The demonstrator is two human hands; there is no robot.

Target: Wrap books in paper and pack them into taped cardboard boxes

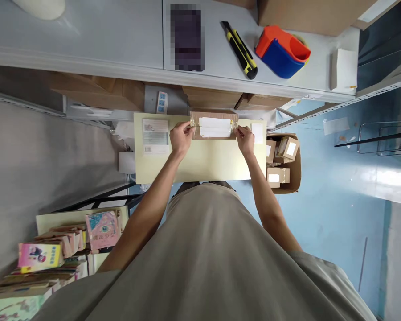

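Note:
A small brown cardboard box [214, 125] with white labels on top sits at the far edge of a pale yellow table [200, 162]. My left hand [181, 138] is closed on the box's left end and my right hand [245, 139] is closed on its right end. A clear strip, seemingly tape, runs across the box top between the two hands. A stack of printed sheets [155, 136] lies just left of my left hand. A small white paper [257, 133] lies right of my right hand.
Above, a grey shelf [120, 49] holds a yellow-black utility knife [239, 49], an orange-blue tape dispenser [282, 51] and a dark device [187, 36]. An open carton of small boxes [284, 162] stands at the right. Colourful books [70, 249] are piled lower left. Blue floor lies at the right.

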